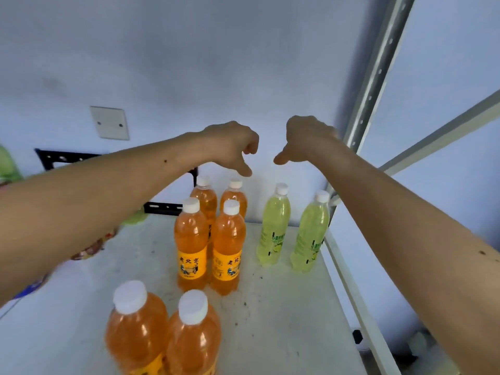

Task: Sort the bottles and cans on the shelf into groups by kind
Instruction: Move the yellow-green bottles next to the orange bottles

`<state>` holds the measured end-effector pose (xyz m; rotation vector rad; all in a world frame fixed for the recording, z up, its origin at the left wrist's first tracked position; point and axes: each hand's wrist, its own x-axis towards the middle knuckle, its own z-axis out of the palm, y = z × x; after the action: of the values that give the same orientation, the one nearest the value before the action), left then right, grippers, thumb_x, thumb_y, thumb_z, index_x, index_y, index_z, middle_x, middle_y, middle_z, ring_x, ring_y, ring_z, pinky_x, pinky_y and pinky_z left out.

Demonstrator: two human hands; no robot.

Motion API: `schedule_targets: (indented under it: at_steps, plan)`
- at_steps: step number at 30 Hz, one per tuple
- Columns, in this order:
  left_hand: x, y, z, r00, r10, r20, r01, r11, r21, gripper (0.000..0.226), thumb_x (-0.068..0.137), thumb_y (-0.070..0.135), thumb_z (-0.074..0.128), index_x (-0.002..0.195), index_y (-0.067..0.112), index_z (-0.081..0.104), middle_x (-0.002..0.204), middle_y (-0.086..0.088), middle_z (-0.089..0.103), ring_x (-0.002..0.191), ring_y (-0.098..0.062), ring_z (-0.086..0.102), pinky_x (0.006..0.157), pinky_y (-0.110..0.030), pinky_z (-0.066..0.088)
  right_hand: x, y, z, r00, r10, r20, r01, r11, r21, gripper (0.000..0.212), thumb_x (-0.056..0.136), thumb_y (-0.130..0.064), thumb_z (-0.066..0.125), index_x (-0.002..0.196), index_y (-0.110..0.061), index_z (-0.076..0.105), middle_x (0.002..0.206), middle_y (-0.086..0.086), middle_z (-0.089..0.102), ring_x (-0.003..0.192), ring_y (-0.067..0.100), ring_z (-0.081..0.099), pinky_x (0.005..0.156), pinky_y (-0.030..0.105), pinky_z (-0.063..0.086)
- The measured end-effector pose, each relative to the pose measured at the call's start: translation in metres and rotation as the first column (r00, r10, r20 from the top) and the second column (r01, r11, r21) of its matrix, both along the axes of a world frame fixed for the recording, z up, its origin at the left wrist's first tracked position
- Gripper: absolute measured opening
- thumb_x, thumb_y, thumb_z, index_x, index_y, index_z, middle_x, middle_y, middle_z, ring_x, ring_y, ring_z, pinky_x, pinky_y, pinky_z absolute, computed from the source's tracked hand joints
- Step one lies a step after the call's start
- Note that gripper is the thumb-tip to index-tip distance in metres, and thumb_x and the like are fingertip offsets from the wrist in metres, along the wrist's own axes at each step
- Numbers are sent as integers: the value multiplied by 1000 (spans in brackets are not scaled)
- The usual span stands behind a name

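Several orange soda bottles with white caps stand in pairs on the white shelf (284, 307): a front pair (135, 328), a middle pair (190, 239) and a back pair (234, 198). Two yellow-green lime bottles (273, 226) (311, 231) stand apart to their right. My left hand (230, 144) hangs above the back orange pair, fingers loosely curled, thumb pointing down, holding nothing. My right hand (305, 139) hovers above the lime bottles, thumb pointing left, also holding nothing.
A grey metal shelf upright (376, 71) and side rail run along the right edge. A black bracket (62, 158) and a wall plate (109, 122) sit on the back wall. Colourful packets (92, 247) lie partly hidden under my left forearm.
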<state>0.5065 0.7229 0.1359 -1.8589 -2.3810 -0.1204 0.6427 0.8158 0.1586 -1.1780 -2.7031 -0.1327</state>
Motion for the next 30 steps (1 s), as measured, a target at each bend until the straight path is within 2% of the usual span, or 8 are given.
schedule_targets:
  at_steps: [2,8,13,15,20,24,26,30]
  plan:
    - [-16,-34,8,998,66,18,-66,997,30,53,75,43,78,119,20,58,115,7,62,105,-16,56,88,-44,52,-19,-23,6,997,64,31,-65,997,31,37,77,-37,77,94,-14,53,74,0,48,80,26,56,71,32,37]
    - [-87,-161,18,955,289,67,-294,953,76,55,73,41,81,118,18,60,114,4,65,106,-18,59,91,-43,51,-87,-103,13,954,239,179,-259,961,97,40,77,-39,77,74,-14,45,74,1,52,78,27,57,71,32,40]
    - [-152,-281,16,897,434,79,-439,896,63,54,74,40,81,118,17,60,113,2,65,106,-19,59,92,-42,50,-155,-186,16,906,332,262,-375,917,137,39,78,-40,76,97,-13,53,77,0,48,83,27,53,75,33,38]
    - [-178,-324,13,876,474,86,-478,877,44,53,73,40,81,117,17,60,113,2,65,105,-19,59,93,-42,50,-182,-218,15,896,354,270,-396,910,123,41,78,-41,76,98,-13,54,78,0,48,84,27,54,76,33,39]
    - [-243,-410,3,845,527,90,-529,849,-5,56,72,39,83,118,15,60,114,-2,66,106,-21,59,93,-39,49,-247,-286,2,887,383,258,-412,909,68,40,77,-44,75,87,-13,51,77,0,50,81,26,54,72,32,42]
    - [-286,-447,-8,826,550,124,-553,833,-9,60,71,40,83,120,16,59,116,-2,65,109,-22,58,95,-43,49,-287,-319,-13,885,397,241,-411,912,7,45,75,-43,77,68,-14,44,72,1,49,79,26,54,73,33,44]
    - [-309,-459,-17,820,557,131,-561,828,-10,61,70,41,84,120,18,58,118,-1,64,109,-22,58,95,-43,49,-308,-330,-20,883,409,230,-417,909,-15,42,76,-42,77,73,-12,47,75,2,51,79,26,54,73,33,42]
    - [-353,-474,-33,805,577,140,-579,815,-26,63,70,43,83,123,19,56,122,0,61,111,-21,56,95,-44,48,-354,-341,-33,866,445,227,-450,892,-34,49,78,-44,75,110,-10,58,106,6,64,95,28,59,73,34,40]
